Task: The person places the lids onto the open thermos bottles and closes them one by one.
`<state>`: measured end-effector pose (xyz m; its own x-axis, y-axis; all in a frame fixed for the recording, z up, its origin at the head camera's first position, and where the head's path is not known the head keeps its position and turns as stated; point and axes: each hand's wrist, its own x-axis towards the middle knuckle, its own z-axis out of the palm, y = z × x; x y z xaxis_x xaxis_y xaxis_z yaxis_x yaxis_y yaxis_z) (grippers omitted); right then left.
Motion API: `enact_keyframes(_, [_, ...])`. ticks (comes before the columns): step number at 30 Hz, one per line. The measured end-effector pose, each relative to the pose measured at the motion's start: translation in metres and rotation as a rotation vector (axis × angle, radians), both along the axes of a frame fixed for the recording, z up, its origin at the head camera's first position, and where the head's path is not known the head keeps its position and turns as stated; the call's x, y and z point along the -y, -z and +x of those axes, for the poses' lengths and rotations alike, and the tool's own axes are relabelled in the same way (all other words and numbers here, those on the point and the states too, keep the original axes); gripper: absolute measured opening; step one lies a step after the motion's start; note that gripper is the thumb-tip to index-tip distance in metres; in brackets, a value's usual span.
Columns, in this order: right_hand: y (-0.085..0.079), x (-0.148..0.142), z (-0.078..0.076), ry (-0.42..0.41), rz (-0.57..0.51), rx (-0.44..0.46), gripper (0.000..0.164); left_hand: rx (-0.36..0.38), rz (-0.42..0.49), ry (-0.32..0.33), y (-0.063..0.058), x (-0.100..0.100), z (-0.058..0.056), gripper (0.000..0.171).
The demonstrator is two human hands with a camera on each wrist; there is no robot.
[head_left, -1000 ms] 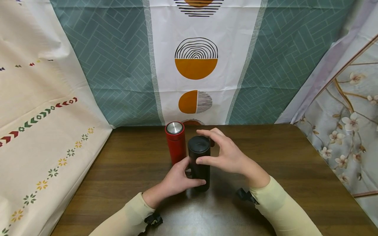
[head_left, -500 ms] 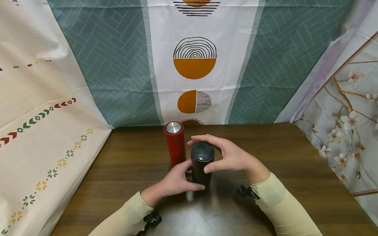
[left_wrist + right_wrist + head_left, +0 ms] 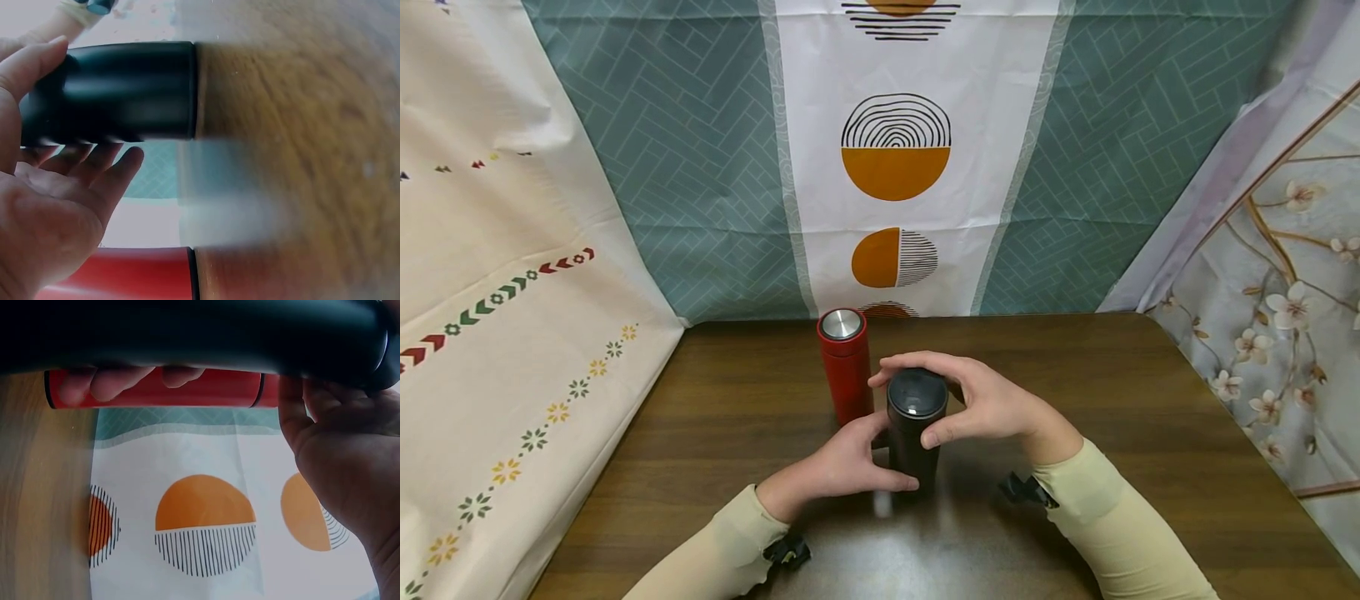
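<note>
A black vacuum flask (image 3: 917, 417) stands on the table between my two hands. My left hand (image 3: 842, 462) holds its body from the left, the thumb on the near side and the fingers behind. In the left wrist view, the flask's base (image 3: 192, 90) meets the table. My right hand (image 3: 988, 404) grips the flask near its lid (image 3: 917, 392), thumb in front and fingers curving behind. Just behind and to the left stands a red flask (image 3: 846, 375) with a silver-topped lid. In the right wrist view, left-hand fingertips (image 3: 122, 381) show below the black flask.
The brown wooden table (image 3: 715, 433) extends to both sides. A teal and white patterned cloth (image 3: 895, 175) hangs along its back edge. An embroidered cream cloth (image 3: 512, 333) hangs at left, a floral one (image 3: 1285, 350) at right.
The black flask has shifted slightly toward me and to the right. My right hand has closed in around its top, and both hands have come a little nearer. The red flask has stayed put.
</note>
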<state>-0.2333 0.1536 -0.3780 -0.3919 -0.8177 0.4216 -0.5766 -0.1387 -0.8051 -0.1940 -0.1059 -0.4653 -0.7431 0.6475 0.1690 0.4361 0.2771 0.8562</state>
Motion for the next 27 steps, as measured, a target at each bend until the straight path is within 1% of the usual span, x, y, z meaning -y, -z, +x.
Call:
enact_keyframes(7, [-0.0017,0.0028,0.0047,0.05,-0.015,0.003,0.078,0.022,-0.004,-0.003,0.0006,0.0002,0.0,0.072])
enact_keyframes(11, [-0.0001,0.0032,0.0038,0.079,-0.016,-0.019,0.076,0.03,0.006,0.0,0.0015,0.0001,-0.0003,0.072])
enact_keyframes(15, [0.001,0.0031,0.003,0.105,-0.015,-0.04,0.074,0.022,0.019,-0.002,0.0015,-0.0001,-0.0002,0.07])
enact_keyframes(21, [0.002,0.005,0.0022,0.13,-0.028,-0.046,0.073,-0.013,0.024,-0.029,0.0021,-0.001,0.0004,0.066])
enact_keyframes(27, [0.0021,0.0063,0.0044,0.208,-0.013,-0.063,0.074,-0.032,0.028,-0.079,0.0014,-0.0041,0.0023,0.068])
